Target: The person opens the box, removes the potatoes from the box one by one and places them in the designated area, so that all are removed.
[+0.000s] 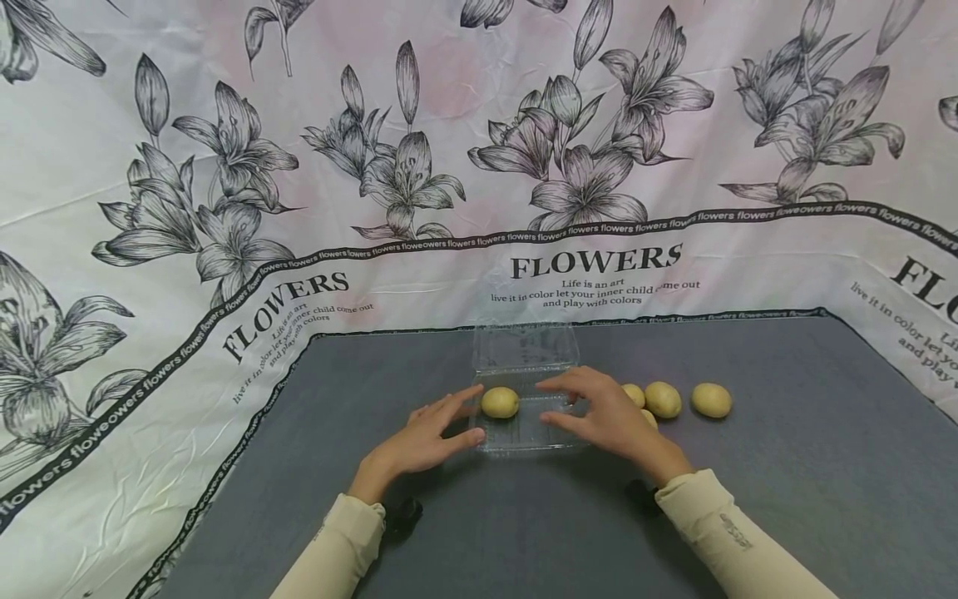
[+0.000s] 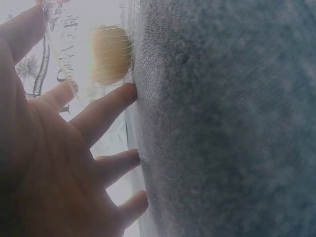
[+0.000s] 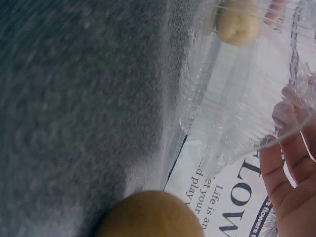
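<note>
A clear plastic clamshell box (image 1: 550, 434) lies with its lid (image 1: 524, 345) raised at the back. Inside, toward its left end, rests one yellow potato (image 1: 500, 403), also visible through the plastic in the left wrist view (image 2: 112, 55). My left hand (image 1: 427, 437) is at the box's left side, its fingers spread and fairly straight, the thumb near the front left corner. Over the right end reaches my right hand (image 1: 606, 412), thumb and fingers apart with no potato between them. In the right wrist view, its fingers (image 3: 276, 173) are at the plastic rim, some seen through the plastic.
Several more potatoes lie on the grey table right of the box, including one farthest right (image 1: 711, 400) and one nearer (image 1: 663, 400); my right hand partly covers others. Behind the table hangs a white cloth (image 1: 434, 291) with printed flowers and lettering.
</note>
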The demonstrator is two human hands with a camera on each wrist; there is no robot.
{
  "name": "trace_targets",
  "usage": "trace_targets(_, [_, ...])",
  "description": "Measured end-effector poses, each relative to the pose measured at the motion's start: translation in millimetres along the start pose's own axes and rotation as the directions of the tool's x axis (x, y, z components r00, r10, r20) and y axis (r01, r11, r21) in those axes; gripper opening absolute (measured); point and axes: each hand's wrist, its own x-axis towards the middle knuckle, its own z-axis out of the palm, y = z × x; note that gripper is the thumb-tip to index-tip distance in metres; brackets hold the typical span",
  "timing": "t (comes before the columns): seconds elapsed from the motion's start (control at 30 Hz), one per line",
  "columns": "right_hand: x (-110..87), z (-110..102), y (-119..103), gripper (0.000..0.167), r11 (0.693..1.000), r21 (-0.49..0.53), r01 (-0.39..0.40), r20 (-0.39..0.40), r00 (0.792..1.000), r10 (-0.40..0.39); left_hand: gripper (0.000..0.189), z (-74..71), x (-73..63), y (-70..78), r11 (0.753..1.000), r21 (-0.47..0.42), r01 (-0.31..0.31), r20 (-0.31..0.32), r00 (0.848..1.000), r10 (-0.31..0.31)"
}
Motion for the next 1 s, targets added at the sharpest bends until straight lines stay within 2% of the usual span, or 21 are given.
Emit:
trace_targets(0.2, [3.7,5.9,-0.7,0.041,1.000,0.007,-0.024,0.030,0.999,0.024,0.073,0.9,-0.4,0.1,1.000,0.001,0.008,-0.001,1.000,-0.008])
trace_targets(0.5, [13.4,12.3,-5.5,0.042,1.000,-0.020,-0.015,0.039,0.999,0.015,0.074,0.2,-0.1,1.3,1.000,0.011,0.005,-0.007,1.000,-0.005])
trace_targets(0.67, [19.3,17.2,-7.3,0.043,0.999,-0.042,-0.026,0.069,0.997,0.029,0.073,-0.2,0.1,0.4,1.000,0.018,-0.001,-0.011,1.000,0.001])
trace_targets(1.0, [26.1,24.0,-10.0,0.041,0.999,-0.029,-0.038,0.101,0.994,0.041,0.073,0.0,1.1,-2.2,1.000,0.026,-0.007,-0.008,1.000,0.007])
